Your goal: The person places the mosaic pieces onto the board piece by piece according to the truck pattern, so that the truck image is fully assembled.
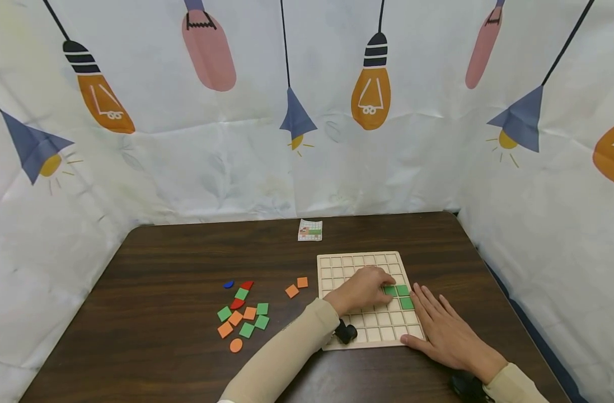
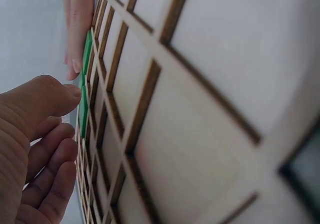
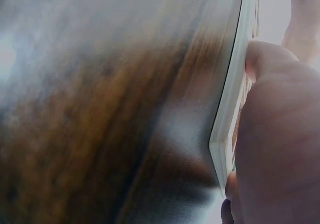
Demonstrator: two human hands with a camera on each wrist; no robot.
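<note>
I cannot tell whether my left hand (image 1: pixel 364 289) pinches the green tile (image 1: pixel 390 291) on the board (image 1: pixel 376 321); if my right hand (image 1: pixel 444 330), straight-fingered at its edge, slips, this tile may sit crooked.

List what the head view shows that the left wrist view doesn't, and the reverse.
Only the head view: loose orange tiles, red pieces, a blue piece and a printed card.
Only the left wrist view: the curled lower fingers of the left hand, hidden from the head camera.
Both: the grid board, green tiles on it, the left hand and the right hand.
</note>
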